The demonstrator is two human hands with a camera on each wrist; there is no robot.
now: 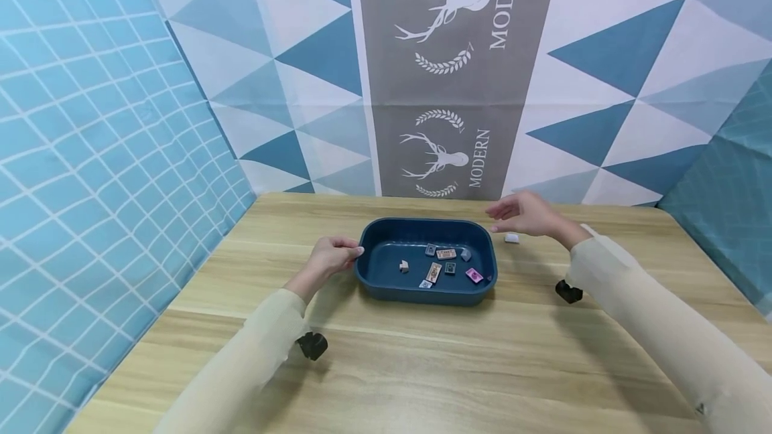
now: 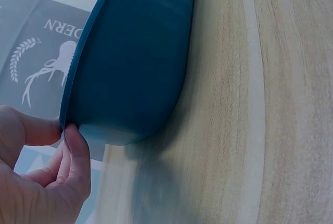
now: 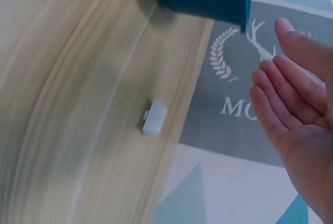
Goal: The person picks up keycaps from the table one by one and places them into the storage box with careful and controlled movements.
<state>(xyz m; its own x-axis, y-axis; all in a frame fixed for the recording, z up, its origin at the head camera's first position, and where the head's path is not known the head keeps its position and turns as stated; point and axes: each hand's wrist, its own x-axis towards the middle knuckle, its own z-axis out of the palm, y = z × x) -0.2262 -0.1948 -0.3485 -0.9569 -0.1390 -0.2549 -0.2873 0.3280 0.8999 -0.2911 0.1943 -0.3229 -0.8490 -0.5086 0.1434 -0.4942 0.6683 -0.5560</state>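
A dark blue rounded basin (image 1: 428,295) stands on the wooden table, with several small flat pieces inside, among them a pink one (image 1: 474,276), a tan one (image 1: 433,272) and a beige chunk (image 1: 404,266). My left hand (image 1: 328,257) pinches the basin's left rim between thumb and fingers; the left wrist view shows this grip on the basin wall (image 2: 130,57) closely. Beyond the right rim, my right hand (image 1: 523,214) hovers with its fingers extended and holds nothing. Below it on the table lies a small white block (image 3: 155,117).
The wooden table (image 1: 422,360) runs up to a patterned cloth backdrop (image 1: 326,86) behind the basin. A blue gridded cloth (image 1: 78,153) hangs along the left side. Black wrist-worn pieces (image 1: 312,345) hang below both forearms.
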